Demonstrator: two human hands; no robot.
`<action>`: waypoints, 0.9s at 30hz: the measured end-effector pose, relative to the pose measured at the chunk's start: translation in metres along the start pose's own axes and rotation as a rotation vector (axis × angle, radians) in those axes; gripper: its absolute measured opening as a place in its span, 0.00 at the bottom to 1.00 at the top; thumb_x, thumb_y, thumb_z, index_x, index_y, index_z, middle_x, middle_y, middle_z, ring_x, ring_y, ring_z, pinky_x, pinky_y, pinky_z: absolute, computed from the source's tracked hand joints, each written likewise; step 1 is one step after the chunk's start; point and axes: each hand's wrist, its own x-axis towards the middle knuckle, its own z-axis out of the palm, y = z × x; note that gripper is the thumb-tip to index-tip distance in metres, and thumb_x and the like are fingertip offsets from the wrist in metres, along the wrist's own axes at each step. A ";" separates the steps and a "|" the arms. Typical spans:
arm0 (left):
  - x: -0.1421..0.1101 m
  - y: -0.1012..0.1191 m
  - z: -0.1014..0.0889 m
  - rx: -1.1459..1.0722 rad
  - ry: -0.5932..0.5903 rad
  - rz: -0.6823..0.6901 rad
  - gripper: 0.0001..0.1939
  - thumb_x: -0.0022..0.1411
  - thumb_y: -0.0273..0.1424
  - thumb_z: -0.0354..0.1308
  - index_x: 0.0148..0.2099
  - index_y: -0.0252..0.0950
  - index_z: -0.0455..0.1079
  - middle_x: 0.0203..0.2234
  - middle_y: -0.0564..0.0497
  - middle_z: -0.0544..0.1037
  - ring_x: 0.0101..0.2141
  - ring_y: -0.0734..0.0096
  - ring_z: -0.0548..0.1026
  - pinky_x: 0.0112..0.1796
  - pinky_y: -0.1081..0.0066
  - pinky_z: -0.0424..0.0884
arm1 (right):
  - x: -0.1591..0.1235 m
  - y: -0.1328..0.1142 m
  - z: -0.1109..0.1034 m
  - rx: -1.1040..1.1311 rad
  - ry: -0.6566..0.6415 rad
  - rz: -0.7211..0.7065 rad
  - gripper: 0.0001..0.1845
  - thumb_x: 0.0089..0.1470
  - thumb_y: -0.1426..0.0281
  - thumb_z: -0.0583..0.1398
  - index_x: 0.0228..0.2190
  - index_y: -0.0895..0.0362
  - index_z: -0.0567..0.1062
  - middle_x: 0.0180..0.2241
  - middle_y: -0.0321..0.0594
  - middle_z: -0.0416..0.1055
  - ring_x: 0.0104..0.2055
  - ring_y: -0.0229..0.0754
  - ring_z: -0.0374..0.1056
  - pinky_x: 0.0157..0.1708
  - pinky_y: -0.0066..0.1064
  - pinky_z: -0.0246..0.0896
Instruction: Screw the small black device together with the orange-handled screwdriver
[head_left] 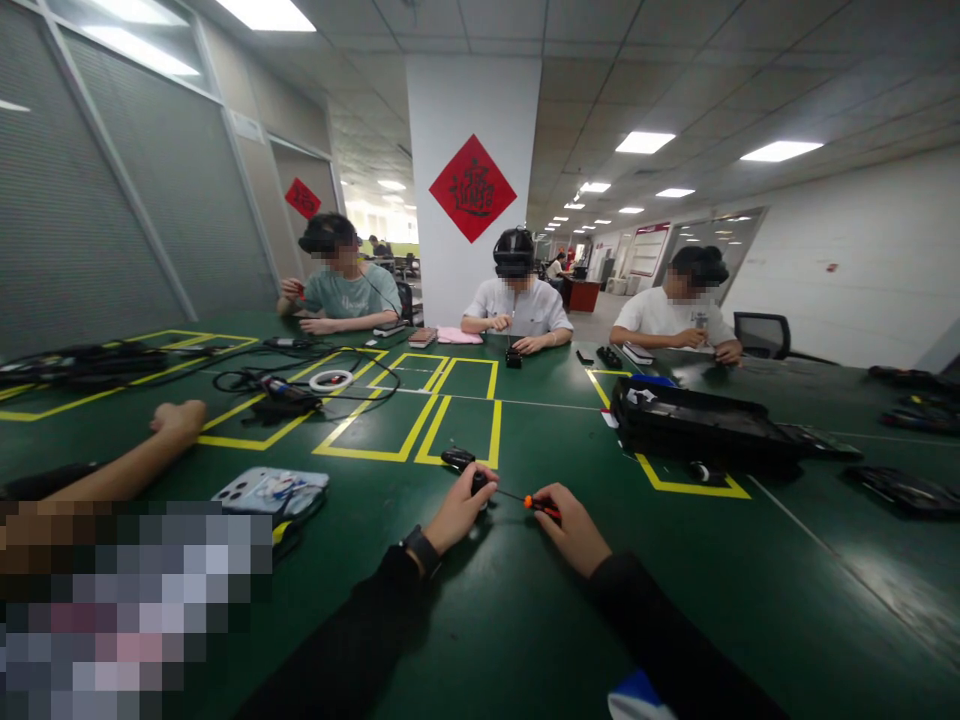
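Note:
My left hand (456, 512), with a dark band on its wrist, is closed around a small black part (478, 484) just above the green table. My fingers cover much of that part, so its kind cannot be made out. In my right hand (576, 532) is a screwdriver (543, 507) with an orange and black handle. Its thin shaft points left toward the black part; whether the tip touches it is hard to tell. Just beyond my left fingers lies another small black piece (457, 458).
Yellow tape outlines (375, 455) mark the green table (510, 630). A black tray-like housing (694, 425) stands right; cables (281, 390) and a white tape roll (331, 381) lie left. A phone (274, 491) sits near a neighbour's arm (161, 440). Several people (517, 305) work opposite.

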 end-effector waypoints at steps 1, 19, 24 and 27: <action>0.000 0.000 0.000 0.006 -0.002 0.006 0.10 0.56 0.36 0.49 0.39 0.36 0.62 0.35 0.51 0.69 0.35 0.71 0.68 0.38 0.71 0.63 | 0.000 0.000 0.000 0.002 -0.007 0.010 0.08 0.50 0.72 0.55 0.35 0.57 0.68 0.35 0.40 0.66 0.38 0.41 0.62 0.40 0.34 0.58; -0.004 0.002 -0.004 0.007 -0.010 0.011 0.09 0.57 0.35 0.48 0.37 0.37 0.62 0.34 0.51 0.70 0.36 0.70 0.68 0.41 0.70 0.62 | -0.003 -0.006 0.004 -0.046 -0.003 0.021 0.08 0.50 0.70 0.55 0.36 0.57 0.67 0.35 0.40 0.65 0.37 0.39 0.61 0.37 0.31 0.58; -0.003 0.004 -0.002 0.006 0.001 -0.008 0.09 0.56 0.36 0.49 0.37 0.37 0.62 0.33 0.51 0.70 0.36 0.71 0.68 0.40 0.71 0.63 | -0.001 -0.007 0.003 -0.092 0.040 -0.023 0.12 0.56 0.71 0.47 0.32 0.57 0.70 0.34 0.42 0.65 0.40 0.41 0.60 0.43 0.34 0.55; -0.003 0.003 -0.003 0.011 0.007 0.006 0.08 0.56 0.35 0.49 0.37 0.37 0.62 0.33 0.51 0.70 0.36 0.71 0.68 0.41 0.70 0.62 | -0.001 -0.005 0.003 -0.107 0.011 -0.019 0.12 0.56 0.70 0.48 0.31 0.57 0.71 0.33 0.41 0.66 0.38 0.41 0.60 0.41 0.34 0.55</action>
